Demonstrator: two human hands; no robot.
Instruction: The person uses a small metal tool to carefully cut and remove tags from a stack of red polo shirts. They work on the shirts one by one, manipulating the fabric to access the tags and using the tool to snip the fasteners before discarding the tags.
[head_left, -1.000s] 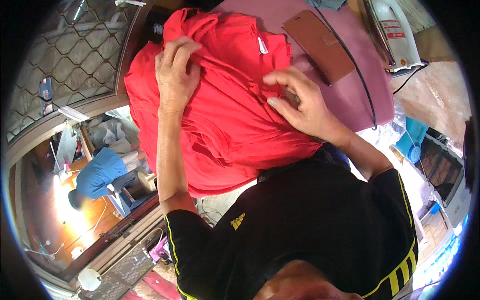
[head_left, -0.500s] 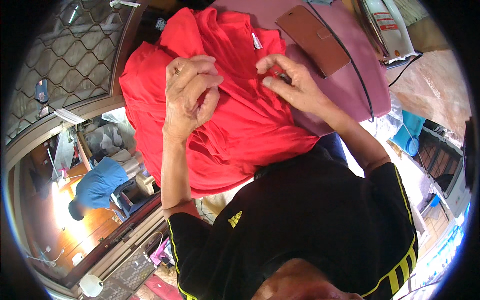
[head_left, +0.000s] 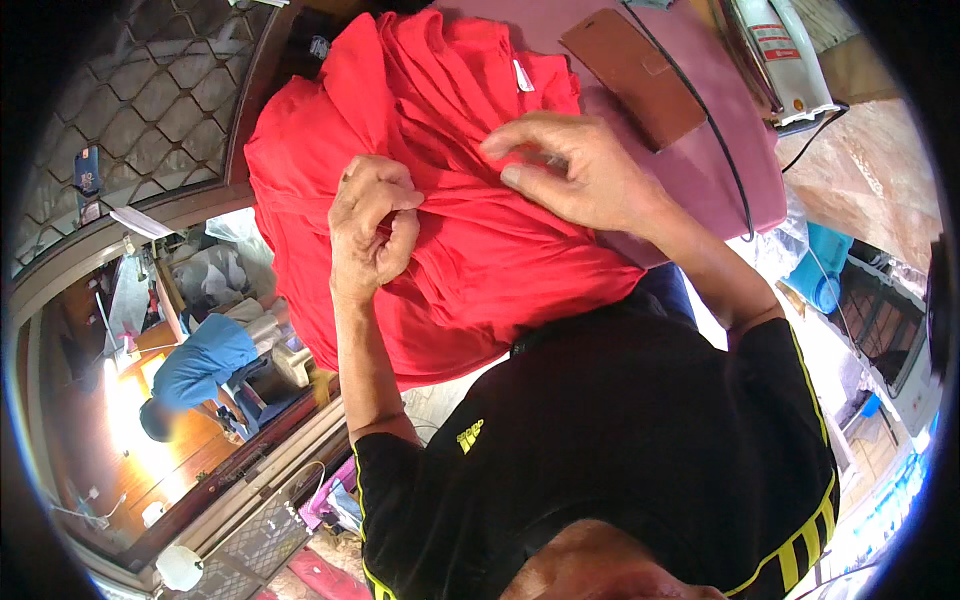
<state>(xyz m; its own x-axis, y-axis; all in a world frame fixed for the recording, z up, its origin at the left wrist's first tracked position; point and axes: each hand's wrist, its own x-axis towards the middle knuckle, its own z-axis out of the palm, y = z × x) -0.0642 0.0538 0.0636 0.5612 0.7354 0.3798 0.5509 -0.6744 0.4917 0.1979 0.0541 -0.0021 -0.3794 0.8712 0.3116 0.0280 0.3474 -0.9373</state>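
A large red garment (head_left: pixel 330 130) lies heaped in folds over a padded mauve surface and hangs toward my lap. A small white label (head_left: pixel 523 76) shows near its far edge. My left hand (head_left: pixel 372 225) is closed in a pinch on the garment, and folds run from its fingertips toward the right. Just above the cloth, my right hand (head_left: pixel 590 172) has curled fingers, with a gap between index finger and thumb. Something small and greyish shows under those curled fingers; its kind cannot be made out.
A brown phone case (head_left: pixel 635 75) lies on the mauve surface (head_left: pixel 735 160), a black cable (head_left: pixel 712 120) across it. A white appliance (head_left: pixel 785 60) stands at the far right. At left, beyond a metal grille (head_left: pixel 160 100), a person in blue (head_left: pixel 205 360) bends over a lit wooden table.
My left hand has come down nearer to me, pulling in its fingertips. The right hand has shifted slightly left and nearer. Folds between the hands have changed.
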